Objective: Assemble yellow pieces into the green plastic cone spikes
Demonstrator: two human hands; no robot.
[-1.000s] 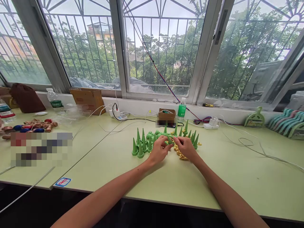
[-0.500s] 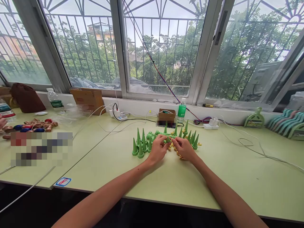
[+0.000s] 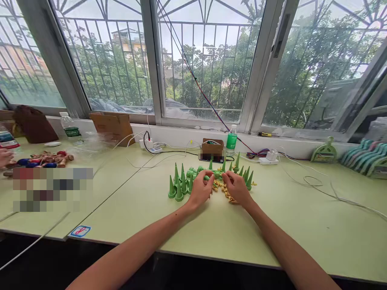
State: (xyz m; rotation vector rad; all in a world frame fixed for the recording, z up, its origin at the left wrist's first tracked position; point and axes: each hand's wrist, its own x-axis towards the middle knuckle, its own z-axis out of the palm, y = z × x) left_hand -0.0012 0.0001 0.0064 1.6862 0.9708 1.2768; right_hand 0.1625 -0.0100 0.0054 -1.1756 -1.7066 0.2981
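My left hand [image 3: 200, 188] is closed round a green cone-shaped spike [image 3: 207, 177], mostly covered by the fingers. Close by on its right, my right hand [image 3: 238, 188] has thumb and fingertips pinched together. Anything between those fingertips is too small to make out. To the left of my hands, several green spikes [image 3: 179, 190] stand upright on their round bases. More upright green spikes [image 3: 248, 180] stand behind and beside my right hand. Small yellow pieces [image 3: 230, 198] lie in a loose heap under and between my hands. Further green parts [image 3: 191, 172] lie behind the left hand.
A green-labelled bottle [image 3: 231, 139] and a small cardboard box [image 3: 212, 147] stand at the back. White cables [image 3: 317, 183] and a power strip [image 3: 268, 160] lie right. Hangers [image 3: 363, 159] are far right. At left, another person's hand [image 3: 4, 157] is by wooden toys [image 3: 45, 160].
My hands have parted slightly. The spike's tip, which pointed up between the fingers, has turned down into my left hand. More of the yellow pieces shows between the hands.
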